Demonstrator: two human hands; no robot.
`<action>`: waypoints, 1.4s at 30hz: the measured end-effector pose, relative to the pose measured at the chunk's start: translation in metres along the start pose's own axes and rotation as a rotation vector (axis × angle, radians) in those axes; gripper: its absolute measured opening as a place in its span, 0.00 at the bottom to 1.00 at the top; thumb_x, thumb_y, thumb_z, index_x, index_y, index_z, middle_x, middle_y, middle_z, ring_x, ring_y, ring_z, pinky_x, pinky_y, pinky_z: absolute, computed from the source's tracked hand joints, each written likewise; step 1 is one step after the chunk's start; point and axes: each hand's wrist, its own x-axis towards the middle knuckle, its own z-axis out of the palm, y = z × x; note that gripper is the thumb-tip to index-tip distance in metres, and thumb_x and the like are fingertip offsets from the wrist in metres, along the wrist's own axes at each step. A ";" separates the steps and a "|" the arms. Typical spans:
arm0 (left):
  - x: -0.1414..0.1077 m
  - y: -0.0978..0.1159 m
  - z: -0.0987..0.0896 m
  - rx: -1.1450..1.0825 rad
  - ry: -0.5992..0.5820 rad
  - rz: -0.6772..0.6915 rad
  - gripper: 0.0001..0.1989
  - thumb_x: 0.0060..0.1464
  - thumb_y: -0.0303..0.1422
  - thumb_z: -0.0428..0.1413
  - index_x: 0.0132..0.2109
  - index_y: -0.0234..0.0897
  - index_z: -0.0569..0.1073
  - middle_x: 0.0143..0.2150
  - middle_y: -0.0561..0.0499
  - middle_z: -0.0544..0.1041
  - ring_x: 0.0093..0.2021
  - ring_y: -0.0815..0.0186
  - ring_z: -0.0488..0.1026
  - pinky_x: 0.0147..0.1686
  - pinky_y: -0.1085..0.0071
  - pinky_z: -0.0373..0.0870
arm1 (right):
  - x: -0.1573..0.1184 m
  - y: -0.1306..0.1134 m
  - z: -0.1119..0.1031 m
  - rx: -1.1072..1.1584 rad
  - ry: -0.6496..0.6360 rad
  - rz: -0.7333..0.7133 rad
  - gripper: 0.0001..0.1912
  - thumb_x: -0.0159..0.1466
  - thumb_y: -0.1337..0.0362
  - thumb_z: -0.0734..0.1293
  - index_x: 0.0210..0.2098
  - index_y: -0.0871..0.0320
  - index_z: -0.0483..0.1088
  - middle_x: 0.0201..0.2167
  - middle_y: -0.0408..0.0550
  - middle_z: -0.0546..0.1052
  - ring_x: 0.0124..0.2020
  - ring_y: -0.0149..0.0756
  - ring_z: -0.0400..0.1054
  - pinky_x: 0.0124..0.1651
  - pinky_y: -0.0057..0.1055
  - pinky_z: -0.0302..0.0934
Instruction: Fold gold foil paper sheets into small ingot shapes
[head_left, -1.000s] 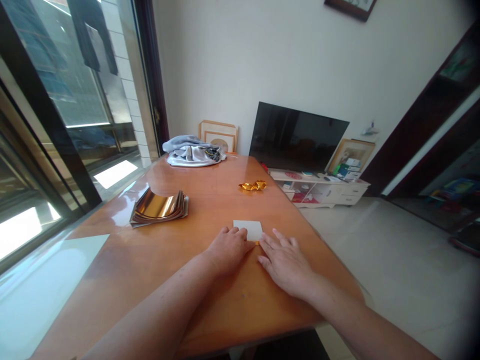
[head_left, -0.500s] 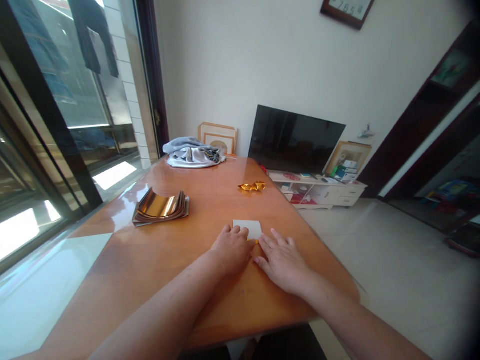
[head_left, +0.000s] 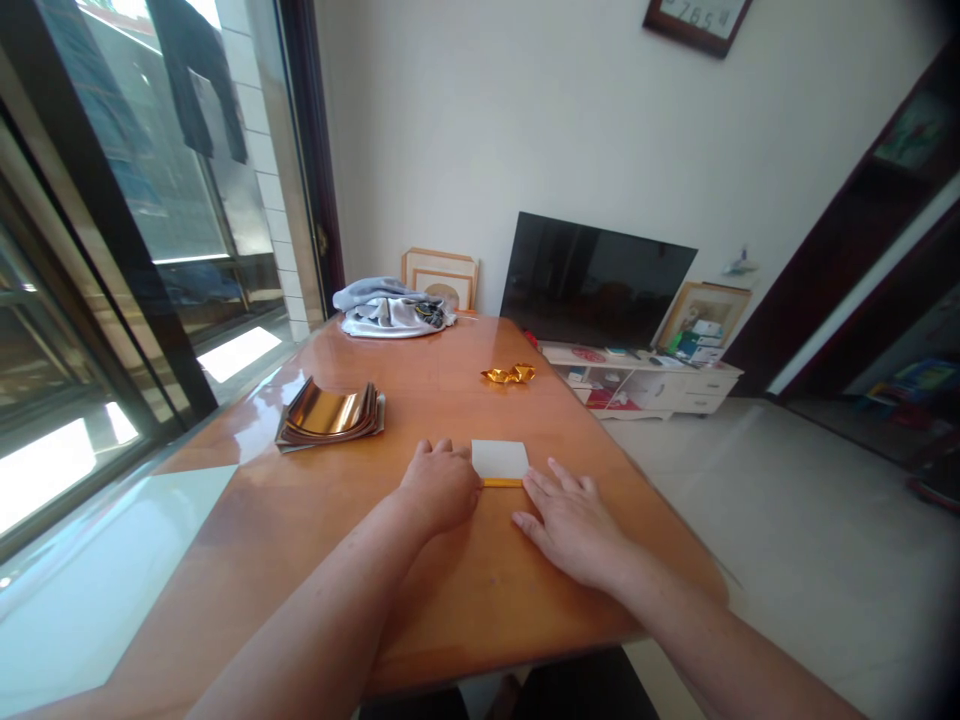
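On the orange wooden table (head_left: 300,530), a white paper square (head_left: 499,460) lies just beyond my hands. A narrow gold foil strip (head_left: 502,483) runs along its near edge. My left hand (head_left: 439,487) rests curled, knuckles up, at the strip's left end, its fingertips hidden. My right hand (head_left: 570,525) lies flat with fingers spread, just right of the strip's other end and apparently not touching it. A curved stack of gold foil sheets (head_left: 330,412) sits to the left, and a crumpled gold foil piece (head_left: 508,374) lies farther ahead.
A grey-white cloth bundle (head_left: 394,312) lies at the table's far end. A glass sliding door (head_left: 127,230) runs along the left. Beyond the table's right edge stand a dark TV (head_left: 596,280) and a white low cabinet (head_left: 637,385).
My left hand has shifted left, uncovering more of the gold strip along the paper's near edge. My right hand has barely moved.
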 end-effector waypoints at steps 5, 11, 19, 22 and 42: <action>-0.002 -0.003 -0.005 0.001 -0.008 -0.056 0.16 0.59 0.35 0.49 0.36 0.40 0.82 0.43 0.41 0.79 0.46 0.51 0.69 0.46 0.54 0.61 | -0.001 -0.001 -0.003 0.023 -0.016 -0.002 0.38 0.70 0.42 0.49 0.71 0.58 0.55 0.72 0.53 0.55 0.73 0.57 0.36 0.67 0.59 0.35; -0.001 -0.002 -0.004 0.026 0.023 -0.048 0.15 0.56 0.34 0.49 0.34 0.37 0.80 0.40 0.39 0.79 0.44 0.52 0.69 0.44 0.56 0.62 | 0.000 -0.001 -0.006 0.042 -0.042 0.004 0.37 0.70 0.43 0.50 0.70 0.57 0.56 0.71 0.54 0.56 0.73 0.56 0.38 0.68 0.58 0.36; 0.004 -0.010 0.003 0.024 0.076 -0.051 0.16 0.59 0.34 0.48 0.32 0.38 0.80 0.39 0.40 0.79 0.43 0.53 0.71 0.43 0.56 0.62 | 0.001 0.003 -0.002 0.039 -0.009 -0.022 0.37 0.71 0.43 0.50 0.70 0.58 0.56 0.71 0.54 0.58 0.73 0.55 0.38 0.68 0.55 0.36; 0.008 -0.013 0.004 0.004 0.152 -0.078 0.16 0.60 0.32 0.47 0.35 0.37 0.79 0.40 0.40 0.78 0.42 0.54 0.72 0.42 0.57 0.64 | 0.001 0.003 0.000 0.040 0.016 -0.030 0.37 0.71 0.43 0.50 0.70 0.60 0.57 0.71 0.54 0.58 0.73 0.56 0.39 0.68 0.55 0.36; 0.016 0.028 0.018 0.021 0.054 0.156 0.12 0.62 0.36 0.51 0.48 0.40 0.76 0.44 0.42 0.77 0.42 0.55 0.74 0.42 0.60 0.63 | 0.003 0.005 0.003 0.063 0.060 -0.052 0.36 0.70 0.42 0.51 0.68 0.57 0.60 0.70 0.54 0.60 0.71 0.57 0.46 0.68 0.56 0.37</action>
